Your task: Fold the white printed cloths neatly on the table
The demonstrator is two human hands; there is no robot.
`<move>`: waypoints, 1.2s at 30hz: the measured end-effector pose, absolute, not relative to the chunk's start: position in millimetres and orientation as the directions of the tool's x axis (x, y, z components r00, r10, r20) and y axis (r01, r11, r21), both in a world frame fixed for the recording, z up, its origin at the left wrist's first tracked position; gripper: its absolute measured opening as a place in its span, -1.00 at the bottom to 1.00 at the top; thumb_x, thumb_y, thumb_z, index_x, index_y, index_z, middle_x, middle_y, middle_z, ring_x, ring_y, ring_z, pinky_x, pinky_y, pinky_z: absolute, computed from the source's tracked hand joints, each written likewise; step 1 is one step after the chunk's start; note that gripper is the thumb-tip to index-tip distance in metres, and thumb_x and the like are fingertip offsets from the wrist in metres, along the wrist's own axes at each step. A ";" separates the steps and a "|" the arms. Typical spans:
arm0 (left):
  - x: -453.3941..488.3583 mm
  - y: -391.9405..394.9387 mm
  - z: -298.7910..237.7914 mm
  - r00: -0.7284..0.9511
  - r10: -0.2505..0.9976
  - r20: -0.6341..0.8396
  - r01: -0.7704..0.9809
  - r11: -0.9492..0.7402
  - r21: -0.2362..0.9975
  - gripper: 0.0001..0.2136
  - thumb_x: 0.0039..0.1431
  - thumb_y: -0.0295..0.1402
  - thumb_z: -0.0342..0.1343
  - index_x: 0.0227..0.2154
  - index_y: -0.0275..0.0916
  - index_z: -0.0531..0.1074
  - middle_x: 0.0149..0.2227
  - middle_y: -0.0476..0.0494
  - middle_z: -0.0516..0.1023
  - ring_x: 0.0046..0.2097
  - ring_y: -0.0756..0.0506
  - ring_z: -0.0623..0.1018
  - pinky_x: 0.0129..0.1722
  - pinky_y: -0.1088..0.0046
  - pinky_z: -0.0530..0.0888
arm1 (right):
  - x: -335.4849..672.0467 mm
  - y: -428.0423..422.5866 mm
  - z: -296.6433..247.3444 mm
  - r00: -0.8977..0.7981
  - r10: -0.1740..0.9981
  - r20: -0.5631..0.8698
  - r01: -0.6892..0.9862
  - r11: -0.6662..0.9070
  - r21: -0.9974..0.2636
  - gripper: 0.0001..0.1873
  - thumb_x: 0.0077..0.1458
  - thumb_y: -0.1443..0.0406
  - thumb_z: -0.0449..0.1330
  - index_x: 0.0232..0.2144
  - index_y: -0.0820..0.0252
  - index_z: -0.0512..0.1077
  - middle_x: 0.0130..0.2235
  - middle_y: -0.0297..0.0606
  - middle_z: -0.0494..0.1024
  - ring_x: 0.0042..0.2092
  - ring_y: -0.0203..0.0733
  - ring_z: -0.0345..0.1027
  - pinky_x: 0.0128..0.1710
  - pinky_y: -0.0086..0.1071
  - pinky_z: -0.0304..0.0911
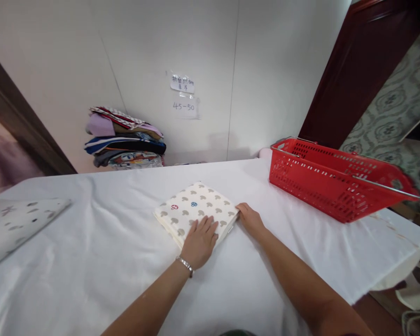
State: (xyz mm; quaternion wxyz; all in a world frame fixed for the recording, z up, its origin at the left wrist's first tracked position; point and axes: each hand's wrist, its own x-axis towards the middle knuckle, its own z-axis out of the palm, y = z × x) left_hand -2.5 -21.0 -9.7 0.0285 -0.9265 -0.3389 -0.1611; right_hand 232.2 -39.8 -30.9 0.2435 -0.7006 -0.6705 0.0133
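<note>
a big table (91, 261) under a white sheet, a bit crinkly, filling the whole bottom half of the view. behind it, at 12 o'clock, a plain white wall.

at 3 o'clock, a red basket (339, 186) with lots of little holes, sitting on the far right side of the table, well apart from both hands. nothing showing inside it from here, but its bottom hidden by the near wall.

at 10 o'clock, a pile of folded clothes (126, 140) in many colours, right up against the wall. at 9 o'clock, a pale spotted cloth (17, 224) lying flat by the left edge.

in the middle, the folded cloth (196, 205): cream, with little mushroom shapes, one red and one blue. already a neat flat square, lying on the sheet. not in the basket, not on the pile. folding looks done, or very nearly.

left hand (199, 240) open, palm down, fingers flat on the square's near corner, at its 6 o'clock. right hand (250, 219) touching the square's right corner, at its 3 o'clock. fingers bent a little; can't tell whether pinching the edge or just resting.

up at 12 o'clock, two small paper notes (184, 95) stuck on the wall.

smallest of all, a thin silver bracelet (185, 265) on the left wrist.
</note>
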 end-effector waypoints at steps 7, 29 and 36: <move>-3.8 -24.5 -17.6 0.716 0.614 0.331 0.641 -0.767 0.035 -0.65 0.25 -0.28 -0.19 0.07 -0.17 0.24 0.16 -0.14 0.24 0.19 -0.17 0.19 0.13 0.12 0.16 | 216.0 -20.2 -7.9 0.011 0.839 0.544 0.910 0.217 -0.353 -0.64 0.06 0.40 -0.06 -0.11 0.19 0.36 0.02 -0.16 0.35 0.06 -0.14 0.15 0.07 -0.23 0.09; -42.7 -63.9 -25.7 0.775 0.555 0.302 0.529 -0.831 0.169 -0.42 0.18 -0.05 -0.12 0.20 -0.19 -0.02 0.25 -0.12 0.05 0.27 -0.17 -0.02 0.23 0.15 -0.06 | 222.4 27.1 -20.3 0.072 0.995 -0.073 0.840 -0.100 -0.533 -0.36 0.04 0.10 0.05 0.14 0.25 0.16 0.15 -0.10 0.24 0.16 -0.05 0.11 0.14 -0.20 0.00; -45.6 -61.6 -23.5 0.772 0.564 0.294 0.560 -0.822 0.107 -0.56 0.24 -0.34 -0.13 0.18 -0.11 0.04 0.20 -0.04 0.16 0.24 -0.10 0.08 0.24 0.16 -0.06 | 229.1 39.4 -5.0 0.040 0.973 -0.228 0.787 -0.171 -0.592 -0.35 -0.12 0.09 0.18 0.04 0.22 0.28 0.04 -0.12 0.39 0.03 0.02 0.28 0.00 -0.22 0.17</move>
